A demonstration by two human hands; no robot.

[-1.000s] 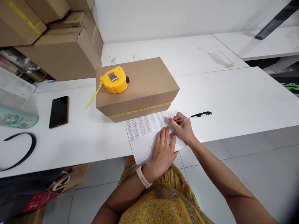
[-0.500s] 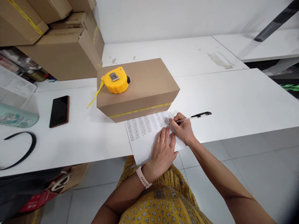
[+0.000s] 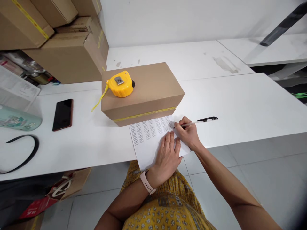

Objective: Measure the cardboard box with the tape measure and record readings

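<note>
A sheet of paper [image 3: 146, 140] filled with columns of handwriting lies at the front edge of the white table [image 3: 240, 105], partly tucked under a cardboard box [image 3: 148, 86]. My left hand [image 3: 166, 158] lies flat on the paper, fingers stretched out. My right hand [image 3: 188, 132] grips a pen [image 3: 199, 121] with a black cap, its tip touching the paper near the box. A yellow tape measure [image 3: 120, 83] rests on top of the box, its strap hanging over the left side.
A black phone [image 3: 62, 114] lies left of the box. Further left are a pale green case [image 3: 19, 118] and a black curved strap [image 3: 22, 153]. Stacked cardboard boxes [image 3: 64, 48] fill the back left. A paper bag [image 3: 64, 187] sits under the table.
The view has shifted slightly; the hands, pen and paper stay in nearly the same place.
</note>
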